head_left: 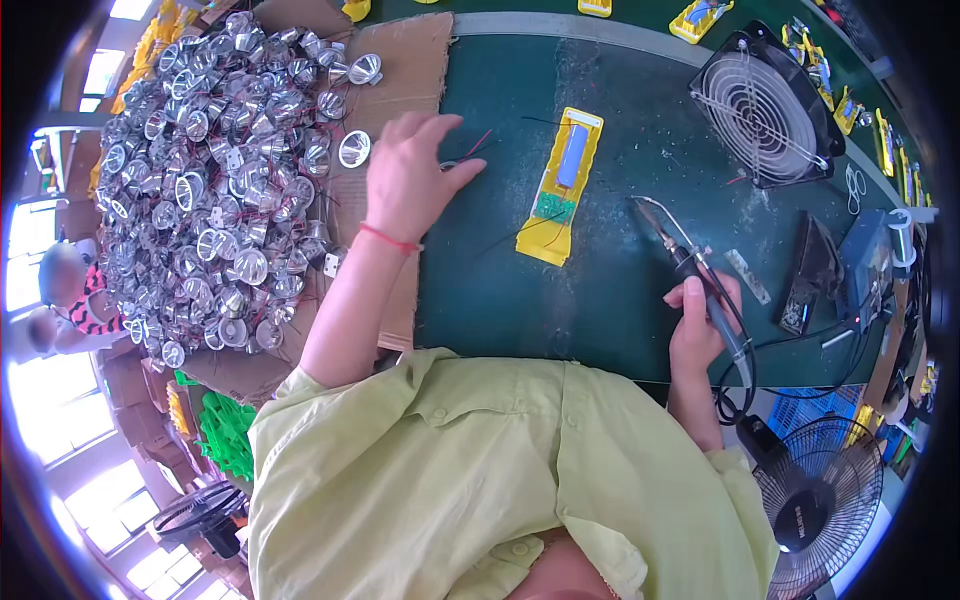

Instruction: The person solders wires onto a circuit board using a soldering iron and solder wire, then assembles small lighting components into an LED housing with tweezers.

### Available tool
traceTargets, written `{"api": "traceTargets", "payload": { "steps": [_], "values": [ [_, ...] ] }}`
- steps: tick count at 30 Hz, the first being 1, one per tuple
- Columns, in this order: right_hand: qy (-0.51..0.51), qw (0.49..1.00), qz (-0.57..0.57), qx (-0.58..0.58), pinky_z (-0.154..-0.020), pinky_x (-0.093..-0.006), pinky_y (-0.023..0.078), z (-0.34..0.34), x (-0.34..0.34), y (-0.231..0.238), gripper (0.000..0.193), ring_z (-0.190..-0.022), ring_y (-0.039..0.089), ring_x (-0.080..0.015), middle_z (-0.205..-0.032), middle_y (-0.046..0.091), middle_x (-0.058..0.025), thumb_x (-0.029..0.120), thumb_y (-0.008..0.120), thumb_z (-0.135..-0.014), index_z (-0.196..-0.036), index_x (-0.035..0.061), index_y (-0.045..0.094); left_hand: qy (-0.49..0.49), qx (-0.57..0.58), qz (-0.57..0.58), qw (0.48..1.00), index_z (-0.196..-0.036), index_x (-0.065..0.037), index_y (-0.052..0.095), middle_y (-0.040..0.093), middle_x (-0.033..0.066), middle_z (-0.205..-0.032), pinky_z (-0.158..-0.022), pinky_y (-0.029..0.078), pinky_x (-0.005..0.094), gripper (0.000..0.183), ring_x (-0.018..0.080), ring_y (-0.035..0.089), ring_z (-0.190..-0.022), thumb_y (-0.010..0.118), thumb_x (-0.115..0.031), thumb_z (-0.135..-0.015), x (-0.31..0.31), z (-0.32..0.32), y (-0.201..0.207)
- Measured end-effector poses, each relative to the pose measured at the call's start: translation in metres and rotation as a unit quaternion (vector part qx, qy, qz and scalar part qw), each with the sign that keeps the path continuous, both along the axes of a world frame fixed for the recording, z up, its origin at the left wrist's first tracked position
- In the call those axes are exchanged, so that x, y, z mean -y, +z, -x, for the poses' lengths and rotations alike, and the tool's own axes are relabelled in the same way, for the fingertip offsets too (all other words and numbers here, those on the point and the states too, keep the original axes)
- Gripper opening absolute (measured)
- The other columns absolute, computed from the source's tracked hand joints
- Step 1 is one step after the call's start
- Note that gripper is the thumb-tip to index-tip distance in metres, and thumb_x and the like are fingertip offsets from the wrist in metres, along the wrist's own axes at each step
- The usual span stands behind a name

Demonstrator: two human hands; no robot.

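My left hand (412, 170) is over the edge of the cardboard, thumb and fingers apart. Thin red and black wires (478, 147) show beside its fingertips; whatever they join is hidden under the hand. A silver reflector cup (354, 149) lies just left of it. In my right hand (700, 318) is a soldering iron (681, 258), its tip pointing up and left above the bench. Between my hands a yellow plastic housing (545, 241) lies on the green mat, bearing a blue cylindrical battery (573, 156), a green circuit board (553, 207) and thin loose wires.
A large heap of silver reflector cups (215, 190) covers the cardboard (405, 75) on the left. At the right stand a square metal-grilled fan (757, 105), a blue box (866, 258) and a solder spool (902, 240). More yellow housings (700, 18) line the far edge.
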State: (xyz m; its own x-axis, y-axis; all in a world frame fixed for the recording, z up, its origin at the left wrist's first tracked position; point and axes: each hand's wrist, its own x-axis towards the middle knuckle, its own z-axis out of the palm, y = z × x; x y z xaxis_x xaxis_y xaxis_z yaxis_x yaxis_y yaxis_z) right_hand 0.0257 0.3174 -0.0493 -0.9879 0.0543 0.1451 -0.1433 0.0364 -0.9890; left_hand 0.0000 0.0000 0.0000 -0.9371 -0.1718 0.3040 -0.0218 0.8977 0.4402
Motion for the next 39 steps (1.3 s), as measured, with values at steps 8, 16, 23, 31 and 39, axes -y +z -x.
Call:
{"api": "traceTargets", "payload": {
  "steps": [8,16,23,31,39],
  "values": [
    [0.005,1.000,0.002,0.005,-0.052,-0.0228,0.047,-0.024,0.010,0.019,0.018,-0.055,0.057,-0.0137,-0.071,0.056,-0.0107,0.005,0.057,-0.081,-0.094,-0.0039,0.049,-0.028,0.027,-0.130,0.991,-0.077,-0.005,0.064,0.060,0.0090,-0.066,-0.059,0.044,0.0334,0.008,0.0243,0.058,-0.062,0.063,-0.013,-0.077,-0.024,-0.029,0.005],
    [0.111,0.992,-0.029,-0.051,-0.051,-0.0213,0.046,-0.016,0.039,0.022,0.019,-0.059,0.060,-0.0111,-0.072,0.060,-0.0101,0.005,0.065,-0.078,-0.091,-0.0031,0.053,-0.013,0.115,-0.290,0.950,-0.080,0.001,0.062,0.058,0.0031,-0.072,-0.053,0.043,0.0207,0.014,0.0070,0.053,-0.058,0.063,-0.012,-0.081,-0.057,-0.044,-0.009],
    [0.099,0.995,0.013,-0.026,-0.051,-0.0202,0.047,-0.014,0.053,0.019,0.017,-0.059,0.060,-0.0093,-0.072,0.061,-0.0089,0.004,0.066,-0.077,-0.088,-0.0036,0.055,-0.039,0.113,-0.247,0.962,-0.074,0.003,0.061,0.056,0.0063,-0.076,-0.057,0.046,0.0237,0.012,0.0118,0.056,-0.067,0.065,-0.008,-0.077,-0.060,-0.041,-0.016],
    [0.070,0.994,0.066,0.056,-0.051,-0.0220,0.050,-0.017,0.055,0.018,0.018,-0.056,0.059,-0.0123,-0.073,0.060,-0.0113,0.004,0.063,-0.079,-0.091,-0.0051,0.053,-0.032,0.135,-0.273,0.952,-0.074,0.003,0.061,0.056,0.0062,-0.076,-0.058,0.045,0.0231,0.012,0.0116,0.055,-0.067,0.064,-0.008,-0.076,-0.057,-0.040,-0.019],
    [0.063,0.994,0.074,0.046,-0.052,-0.0242,0.051,-0.021,0.045,0.021,0.020,-0.059,0.060,-0.0140,-0.077,0.059,-0.0132,0.003,0.062,-0.080,-0.093,-0.0059,0.051,-0.024,0.139,-0.279,0.950,-0.074,0.003,0.061,0.057,0.0049,-0.077,-0.055,0.045,0.0216,0.013,0.0089,0.054,-0.064,0.064,-0.009,-0.078,-0.057,-0.041,-0.021]
  ]
}}
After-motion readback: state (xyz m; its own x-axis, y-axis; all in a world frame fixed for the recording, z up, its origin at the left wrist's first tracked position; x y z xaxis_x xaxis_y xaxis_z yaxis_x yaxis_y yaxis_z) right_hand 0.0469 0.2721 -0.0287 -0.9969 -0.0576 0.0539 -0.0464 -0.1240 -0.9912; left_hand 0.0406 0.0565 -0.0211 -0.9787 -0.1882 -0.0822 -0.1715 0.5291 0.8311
